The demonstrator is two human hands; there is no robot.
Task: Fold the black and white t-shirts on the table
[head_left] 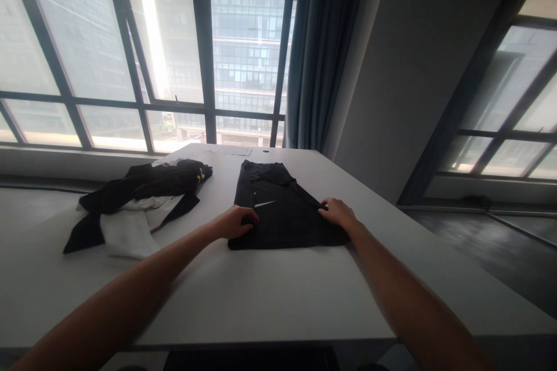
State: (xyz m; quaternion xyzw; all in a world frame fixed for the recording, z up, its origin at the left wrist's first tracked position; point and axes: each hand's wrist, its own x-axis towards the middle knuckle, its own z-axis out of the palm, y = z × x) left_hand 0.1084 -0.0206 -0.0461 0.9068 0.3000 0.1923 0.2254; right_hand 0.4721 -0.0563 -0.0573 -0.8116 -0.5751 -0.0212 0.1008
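Right hand (338,212): thumb and fingers pinching the right edge of the black shirt (289,229). Left hand (240,221): fingers curled at the shirt's left edge; can't tell from here if cloth is gripped. Shirt lies on the table (270,295) between the hands, hem toward the person, pale logo (265,204) up. Done, by the look of it: shirt laid out mostly flat, sleeve-like flap across its upper part. Not done: body not doubled over; heap of clothes (145,182), left of the shirt, loose and unsorted. Paper (235,151) at the far end, window (247,49) beyond.
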